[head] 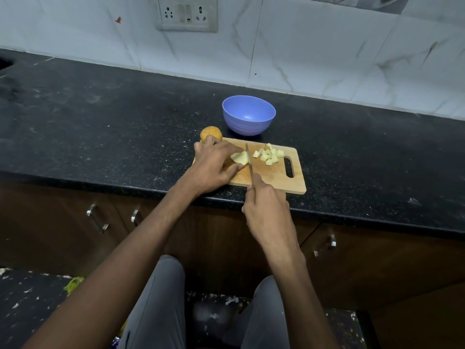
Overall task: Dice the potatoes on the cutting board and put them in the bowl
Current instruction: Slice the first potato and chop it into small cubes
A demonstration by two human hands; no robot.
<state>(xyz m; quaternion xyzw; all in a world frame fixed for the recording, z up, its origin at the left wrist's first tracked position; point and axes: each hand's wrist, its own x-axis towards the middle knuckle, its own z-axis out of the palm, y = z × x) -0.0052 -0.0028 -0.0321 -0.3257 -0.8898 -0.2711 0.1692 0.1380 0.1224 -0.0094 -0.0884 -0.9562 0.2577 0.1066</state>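
We stand at a black speckled counter [100, 127] backed by white marbled tiles, with dark cabinet doors below its near edge. Nearest us, our right hand [268, 210] is closed around a knife [249, 159]; the handle is buried in our fist, so only the thin blade shows, tip pointing away across the cutting board [274, 177]. Our left hand [214, 167] presses fingers down on a potato piece [240, 157] at the board's left part, hiding most of it; the blade seems to sit right against its cut face. Diced cubes [269, 154] lie heaped toward the board's far right corner. A whole potato [210, 133] peeks out beyond our left knuckles, just off the far left corner. Farther back, the blue bowl [248, 114] holds nothing.
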